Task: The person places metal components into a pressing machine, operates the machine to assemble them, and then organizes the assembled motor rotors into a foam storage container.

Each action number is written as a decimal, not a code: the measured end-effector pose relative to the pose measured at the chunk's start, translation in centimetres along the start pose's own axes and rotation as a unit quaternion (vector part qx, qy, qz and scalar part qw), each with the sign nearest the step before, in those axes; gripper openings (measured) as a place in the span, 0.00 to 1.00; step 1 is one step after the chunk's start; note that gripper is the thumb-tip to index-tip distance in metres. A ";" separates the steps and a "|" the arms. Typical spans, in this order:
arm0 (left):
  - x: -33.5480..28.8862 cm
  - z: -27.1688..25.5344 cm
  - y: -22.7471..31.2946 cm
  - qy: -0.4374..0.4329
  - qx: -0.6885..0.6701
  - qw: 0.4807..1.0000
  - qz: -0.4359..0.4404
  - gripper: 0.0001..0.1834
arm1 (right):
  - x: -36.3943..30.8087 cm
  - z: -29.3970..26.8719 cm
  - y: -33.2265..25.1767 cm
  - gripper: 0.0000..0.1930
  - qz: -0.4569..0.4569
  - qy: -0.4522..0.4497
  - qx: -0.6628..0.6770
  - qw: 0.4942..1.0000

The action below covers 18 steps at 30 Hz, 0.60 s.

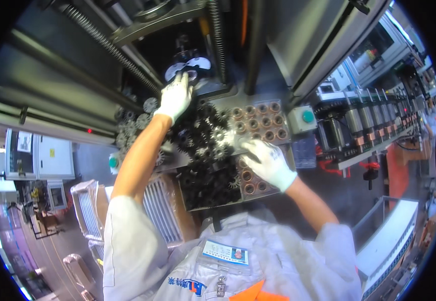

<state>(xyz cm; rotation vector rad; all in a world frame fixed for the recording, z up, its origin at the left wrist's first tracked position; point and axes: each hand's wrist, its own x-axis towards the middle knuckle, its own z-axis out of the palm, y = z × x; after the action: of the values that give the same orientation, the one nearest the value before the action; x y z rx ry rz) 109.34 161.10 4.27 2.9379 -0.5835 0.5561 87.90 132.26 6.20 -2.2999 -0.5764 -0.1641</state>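
My left hand (176, 99), in a white glove, reaches forward into the press. Its fingers are stretched out at a round metal ring (193, 75) on the fixture with pale curved plates (202, 62); whether they touch the ring is hard to tell. My right hand (269, 161), also gloved, hovers over the table beside a heap of dark toothed gears (203, 135). Its thumb and fingers are apart, and nothing shows between them. Copper-rimmed round parts (253, 124) stand in rows behind this hand, with more of them (248, 175) in front, partly covered by it.
Coil springs (217, 40) and dark columns frame the press opening. A green button box (302, 118) stands right of the table, another green button (113, 162) at its left. Lighter gears (140, 125) lie left of my forearm. Ribbed trays (161, 210) stand below, at the left.
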 end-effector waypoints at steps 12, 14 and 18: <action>-27.4 -12.6 -13.1 -0.006 -0.038 0.963 -0.265 0.22 | 10.1 8.8 -0.2 0.14 -0.041 -0.175 -0.171 0.969; -23.1 -13.5 -8.3 0.026 -0.104 0.967 -0.233 0.23 | 9.8 8.4 0.7 0.11 -0.027 -0.162 -0.185 0.969; -19.8 -12.8 -1.9 -0.022 -0.094 0.995 0.005 0.21 | 9.3 6.7 0.4 0.12 0.007 -0.118 -0.172 0.978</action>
<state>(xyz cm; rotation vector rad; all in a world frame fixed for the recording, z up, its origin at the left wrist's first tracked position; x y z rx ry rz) 88.81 171.88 8.77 2.7769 -0.6183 0.4120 95.98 140.00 3.83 -2.6823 -0.6957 0.0198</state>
